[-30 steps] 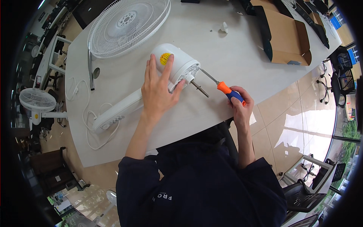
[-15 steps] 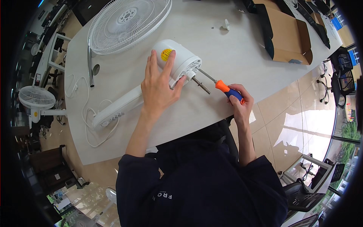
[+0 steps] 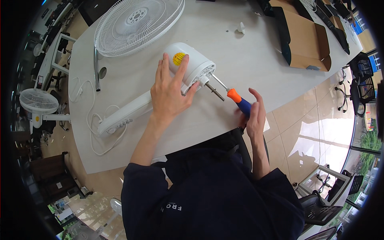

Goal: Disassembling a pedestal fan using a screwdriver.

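Note:
A white fan motor housing (image 3: 197,59) with a yellow round sticker lies on the table, joined to a long white fan neck (image 3: 132,112). My left hand (image 3: 170,94) steadies it, fingers spread over the side and thumb near the vented front. From that front a metal motor shaft (image 3: 215,92) sticks out. Beside the shaft, the blade of an orange and blue screwdriver (image 3: 234,96) meets the vented face; its exact tip contact is too small to make out. My right hand (image 3: 256,116) is at the blue handle end, the index finger raised and other fingers partly hidden behind the handle.
A round white fan grille (image 3: 140,18) lies at the far left, beside a metal tube (image 3: 97,72). White power cord (image 3: 93,120) loops near the neck. A small white plastic part (image 3: 241,28) and an open cardboard box (image 3: 306,42) are at the far right. The table edge (image 3: 288,103) runs to my right.
My right hand's fingers have loosened and shifted round the screwdriver handle, which now points more toward me. The housing and my left hand have moved slightly right.

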The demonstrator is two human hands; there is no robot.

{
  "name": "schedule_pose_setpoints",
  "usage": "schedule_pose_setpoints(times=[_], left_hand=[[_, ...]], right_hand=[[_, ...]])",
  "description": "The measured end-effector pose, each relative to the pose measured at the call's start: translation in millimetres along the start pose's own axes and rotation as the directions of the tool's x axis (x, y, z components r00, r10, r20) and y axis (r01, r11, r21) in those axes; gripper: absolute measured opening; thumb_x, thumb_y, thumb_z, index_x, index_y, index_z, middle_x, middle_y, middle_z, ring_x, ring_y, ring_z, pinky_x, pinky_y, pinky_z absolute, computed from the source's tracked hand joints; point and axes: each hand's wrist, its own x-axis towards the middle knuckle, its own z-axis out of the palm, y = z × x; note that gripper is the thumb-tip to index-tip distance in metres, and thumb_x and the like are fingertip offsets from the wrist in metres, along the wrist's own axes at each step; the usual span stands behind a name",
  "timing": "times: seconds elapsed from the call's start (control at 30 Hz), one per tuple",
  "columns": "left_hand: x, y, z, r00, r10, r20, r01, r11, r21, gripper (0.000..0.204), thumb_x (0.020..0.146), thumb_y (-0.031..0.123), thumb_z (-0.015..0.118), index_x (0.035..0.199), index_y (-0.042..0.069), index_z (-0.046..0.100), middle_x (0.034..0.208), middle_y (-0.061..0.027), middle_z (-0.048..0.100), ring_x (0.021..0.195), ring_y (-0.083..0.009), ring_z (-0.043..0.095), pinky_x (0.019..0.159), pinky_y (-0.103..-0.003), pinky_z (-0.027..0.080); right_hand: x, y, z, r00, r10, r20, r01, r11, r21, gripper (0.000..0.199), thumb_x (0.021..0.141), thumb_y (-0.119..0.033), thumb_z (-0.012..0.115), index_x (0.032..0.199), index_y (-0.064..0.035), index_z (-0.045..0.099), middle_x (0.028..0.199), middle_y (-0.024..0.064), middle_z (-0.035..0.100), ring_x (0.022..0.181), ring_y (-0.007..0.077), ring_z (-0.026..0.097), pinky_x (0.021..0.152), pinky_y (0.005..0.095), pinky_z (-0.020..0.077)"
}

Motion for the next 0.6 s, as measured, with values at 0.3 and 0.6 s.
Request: schedule_pose_setpoints(times=[0.3,0.6], left_hand=[[2,-3,3,0.999,0.039,-0.021,-0.039,0.999,0.012,0.078,0.080,0.037,0.081,0.150,0.021,0.052,0.150,-0.0375,0.041,0.128,-0.0541,0.053,0.094,-0.052,0.056],[-1,-6,8,0.999,0.036,-0.037,-0.035,0.999,0.019,0.078,0.079,0.036,0.080,0.150,0.021,0.051,0.148,-0.0386,0.041,0.128,-0.0556,0.052,0.091,-0.053,0.057]], right_hand=[[-1,39,6,0.809,-0.587,-0.028,0.519,0.735,-0.436,0.031,0.094,-0.008,0.072,0.114,-0.0043,0.048,0.091,0.0154,0.058,0.069,0.0172,0.057,0.065,0.0310,0.0492],[4,-5,16,0.986,0.095,-0.140,-0.117,0.980,-0.162,0.031,0.106,-0.019,0.055,0.130,-0.0022,0.042,0.066,0.0021,0.052,0.058,0.0116,0.051,0.061,0.0264,0.0431]])
